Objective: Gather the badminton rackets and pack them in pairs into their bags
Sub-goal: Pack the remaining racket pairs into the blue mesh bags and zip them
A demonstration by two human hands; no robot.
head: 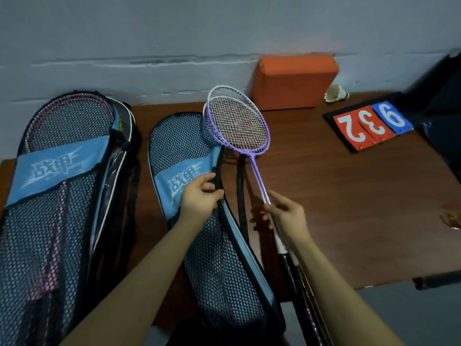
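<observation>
A filled mesh bag (pixel 57 196) lies at the table's left. The left hand (pixel 199 193) pinches the middle bag's (pixel 214 258) open edge, while the right hand (pixel 287 216) grips two purple rackets (pixel 237 121) by their shafts, heads over the bag's top.

"2 3 9" on scoreboard (pixel 369 126)

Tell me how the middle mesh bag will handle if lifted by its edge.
The bag will probably sag: it is soft mesh and fabric lying flat. It looks light, seemingly empty. The left hand already pinches its black rim, which likely bends easily.
</observation>
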